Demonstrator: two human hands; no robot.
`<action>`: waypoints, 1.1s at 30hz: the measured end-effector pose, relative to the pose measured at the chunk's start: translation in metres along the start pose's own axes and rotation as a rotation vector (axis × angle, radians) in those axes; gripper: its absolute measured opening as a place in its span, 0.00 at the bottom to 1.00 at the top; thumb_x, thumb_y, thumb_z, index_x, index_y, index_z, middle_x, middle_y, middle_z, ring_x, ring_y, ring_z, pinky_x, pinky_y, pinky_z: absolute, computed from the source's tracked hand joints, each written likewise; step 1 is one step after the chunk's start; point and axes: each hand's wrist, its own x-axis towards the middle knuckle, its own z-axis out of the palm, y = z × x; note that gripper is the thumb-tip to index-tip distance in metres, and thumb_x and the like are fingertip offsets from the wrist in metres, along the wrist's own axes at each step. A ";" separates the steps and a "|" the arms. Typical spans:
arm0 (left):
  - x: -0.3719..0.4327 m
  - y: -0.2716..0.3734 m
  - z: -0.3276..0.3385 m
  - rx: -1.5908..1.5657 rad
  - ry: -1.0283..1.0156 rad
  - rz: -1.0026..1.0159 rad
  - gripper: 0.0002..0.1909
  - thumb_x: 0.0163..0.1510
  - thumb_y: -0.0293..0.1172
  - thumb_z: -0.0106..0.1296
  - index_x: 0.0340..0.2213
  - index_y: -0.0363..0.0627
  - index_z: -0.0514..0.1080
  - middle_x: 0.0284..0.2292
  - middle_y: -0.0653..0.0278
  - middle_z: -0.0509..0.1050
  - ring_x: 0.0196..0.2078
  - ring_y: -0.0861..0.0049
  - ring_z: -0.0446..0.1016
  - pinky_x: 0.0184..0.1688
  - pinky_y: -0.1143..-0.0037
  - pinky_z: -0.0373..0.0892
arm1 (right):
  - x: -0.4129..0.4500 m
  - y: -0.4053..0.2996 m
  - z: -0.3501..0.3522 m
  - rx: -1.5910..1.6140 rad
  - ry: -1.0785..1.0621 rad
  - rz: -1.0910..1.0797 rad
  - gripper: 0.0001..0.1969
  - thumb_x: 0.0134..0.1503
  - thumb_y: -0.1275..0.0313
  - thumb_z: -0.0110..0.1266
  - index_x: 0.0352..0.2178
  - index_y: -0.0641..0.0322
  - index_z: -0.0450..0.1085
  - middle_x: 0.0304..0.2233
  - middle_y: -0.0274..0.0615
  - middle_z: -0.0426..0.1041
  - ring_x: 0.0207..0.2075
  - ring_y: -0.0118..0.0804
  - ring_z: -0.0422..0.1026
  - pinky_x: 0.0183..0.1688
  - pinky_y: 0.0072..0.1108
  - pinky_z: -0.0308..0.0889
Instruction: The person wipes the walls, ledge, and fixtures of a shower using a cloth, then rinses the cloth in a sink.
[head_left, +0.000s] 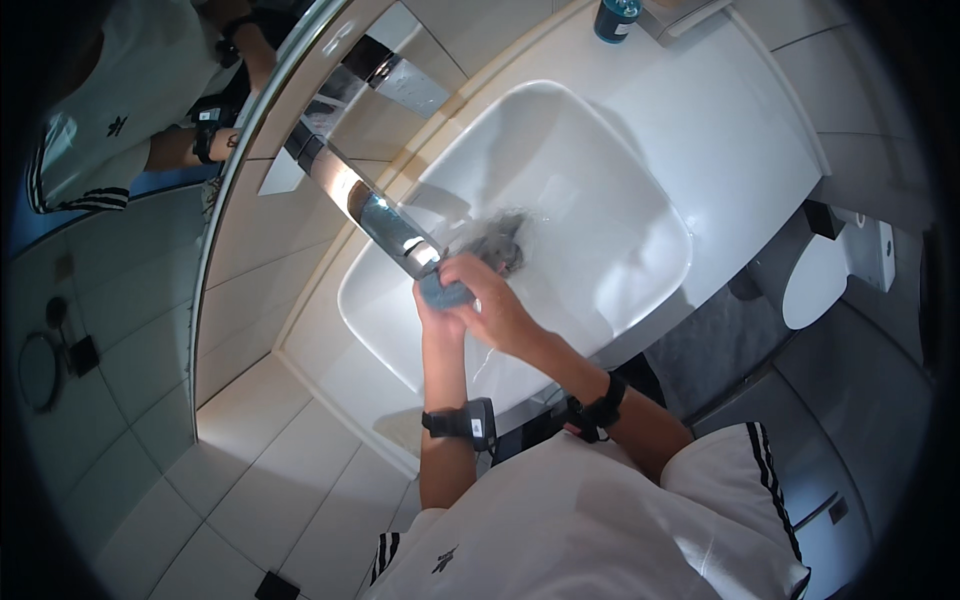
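Note:
Both of my hands are together just below the spout of the chrome faucet, over the left side of a white washbasin. Between them is a wet grey-blue sponge or folded cloth. My left hand supports it from below, with most of its fingers hidden. From above and the right, my right hand curls its fingers over it. Beyond the hands, a dark grey patch shows in rippling water at the basin's bottom; whether it is a cloth or the drain is unclear.
A bottle of blue liquid stands on the white countertop at the far side, beside a tray-like holder. A framed mirror borders the left. To the right, below counter height, is a white toilet.

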 end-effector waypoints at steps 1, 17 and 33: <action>0.004 -0.002 0.001 -0.052 -0.026 0.007 0.24 0.63 0.45 0.36 0.48 0.36 0.66 0.42 0.50 0.72 0.44 0.60 0.72 0.47 0.61 0.71 | -0.006 -0.006 0.000 0.079 0.015 -0.005 0.20 0.41 0.89 0.49 0.38 0.64 0.62 0.40 0.47 0.64 0.46 0.51 0.66 0.51 0.29 0.62; 0.007 0.005 0.003 -0.060 -0.192 -0.242 0.28 0.59 0.45 0.47 0.55 0.39 0.63 0.53 0.53 0.69 0.54 0.58 0.68 0.59 0.62 0.64 | 0.080 0.026 -0.076 -0.725 0.129 -0.074 0.13 0.51 0.64 0.62 0.32 0.63 0.71 0.39 0.44 0.72 0.34 0.50 0.69 0.38 0.32 0.67; -0.112 0.000 -0.027 -0.082 0.106 -0.043 0.27 0.55 0.32 0.55 0.54 0.41 0.62 0.50 0.58 0.70 0.52 0.65 0.70 0.53 0.67 0.68 | 0.104 -0.001 -0.064 -0.351 -0.218 0.146 0.11 0.58 0.69 0.55 0.41 0.61 0.68 0.40 0.44 0.72 0.35 0.38 0.73 0.39 0.24 0.68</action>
